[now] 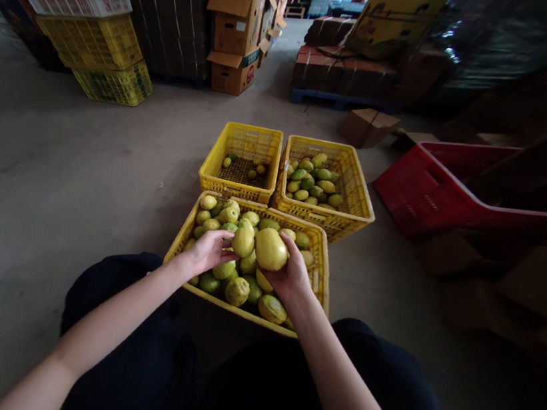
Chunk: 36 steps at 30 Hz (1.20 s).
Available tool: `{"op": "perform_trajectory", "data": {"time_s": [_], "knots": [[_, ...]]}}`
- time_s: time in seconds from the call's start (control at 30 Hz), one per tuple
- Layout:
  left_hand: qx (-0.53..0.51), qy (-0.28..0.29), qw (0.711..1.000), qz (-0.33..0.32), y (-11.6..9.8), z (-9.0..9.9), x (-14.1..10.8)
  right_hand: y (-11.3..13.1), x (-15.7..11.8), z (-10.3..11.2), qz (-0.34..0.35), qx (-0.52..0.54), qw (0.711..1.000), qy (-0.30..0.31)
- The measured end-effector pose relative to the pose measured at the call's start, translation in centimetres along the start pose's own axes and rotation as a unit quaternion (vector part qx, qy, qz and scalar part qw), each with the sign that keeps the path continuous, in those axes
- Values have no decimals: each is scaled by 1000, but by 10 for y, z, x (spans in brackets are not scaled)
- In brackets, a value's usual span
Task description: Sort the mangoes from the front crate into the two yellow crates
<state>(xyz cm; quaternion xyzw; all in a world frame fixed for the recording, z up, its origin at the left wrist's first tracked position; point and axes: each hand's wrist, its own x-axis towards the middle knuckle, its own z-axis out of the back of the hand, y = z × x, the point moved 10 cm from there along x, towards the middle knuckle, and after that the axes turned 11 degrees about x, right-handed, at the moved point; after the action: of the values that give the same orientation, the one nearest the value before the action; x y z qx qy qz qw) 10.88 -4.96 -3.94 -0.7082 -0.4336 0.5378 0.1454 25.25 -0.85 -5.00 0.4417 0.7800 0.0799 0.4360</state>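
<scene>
Above the full yellow crate, my right hand is closed round a large, smooth yellow fruit. My left hand grips a smaller yellow-green fruit by its left side, with fingertips partly hidden behind it. The two fruits are held close side by side. Below them the near yellow crate is filled with similar green and yellow fruits, some with blemished skin. The exact kind of fruit cannot be told.
Beyond the near crate stand a yellow crate with a few fruits and another yellow crate partly filled. A red bin is at the right among cardboard. Stacked crates stand far left, and cardboard boxes at the back.
</scene>
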Motion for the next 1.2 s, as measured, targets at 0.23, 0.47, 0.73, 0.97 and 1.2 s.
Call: {"op": "perform_trajectory", "data": {"time_s": [0.23,0.47,0.73,0.97,1.2], "knots": [[-53,-43,998,-14,-4,6,-1,8,-4,-14,19,-58,996,65],[-46,-28,998,-29,-15,-9,-11,-2,-14,-13,12,-20,999,-25],[-65,42,996,-52,-13,-23,-12,-9,-25,-21,-22,30,999,-15],[-96,21,995,-13,-6,-16,-11,-16,-16,-17,-10,42,999,-8],[-148,-39,988,8,-6,-8,-9,-30,-15,-21,-43,-9,998,37]]}}
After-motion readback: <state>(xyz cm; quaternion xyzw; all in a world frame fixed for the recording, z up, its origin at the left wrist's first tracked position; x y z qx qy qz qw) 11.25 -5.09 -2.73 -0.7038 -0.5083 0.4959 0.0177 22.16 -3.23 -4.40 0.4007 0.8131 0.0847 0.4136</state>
